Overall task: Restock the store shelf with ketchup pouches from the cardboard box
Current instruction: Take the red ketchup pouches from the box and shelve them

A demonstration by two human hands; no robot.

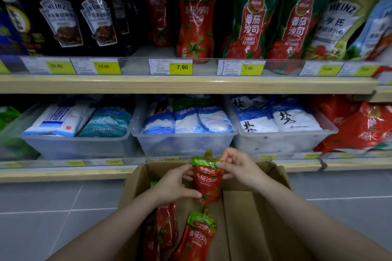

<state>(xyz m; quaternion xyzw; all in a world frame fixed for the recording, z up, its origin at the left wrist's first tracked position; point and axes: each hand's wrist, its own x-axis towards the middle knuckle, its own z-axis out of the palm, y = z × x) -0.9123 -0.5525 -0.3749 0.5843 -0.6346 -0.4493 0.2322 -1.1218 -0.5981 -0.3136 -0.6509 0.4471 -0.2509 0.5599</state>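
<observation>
I hold a red ketchup pouch (207, 178) with a green top upright over the open cardboard box (252, 218). My left hand (174, 186) grips its lower left side; my right hand (237, 165) pinches its upper right corner near the spout. More ketchup pouches (197, 237) lie in the box's left half. On the upper shelf (186, 83), two matching pouches (196, 17) stand above the 7.90 price tag (181, 67), one in front and one further back to its left.
Dark Heinz pouches (63, 21) stand left of the ketchup slot, green-and-red tomato ketchup packs (252, 21) to its right. Clear bins of salt bags (184, 125) fill the lower shelf. Red bags (360, 127) sit at lower right. Grey tiled floor surrounds the box.
</observation>
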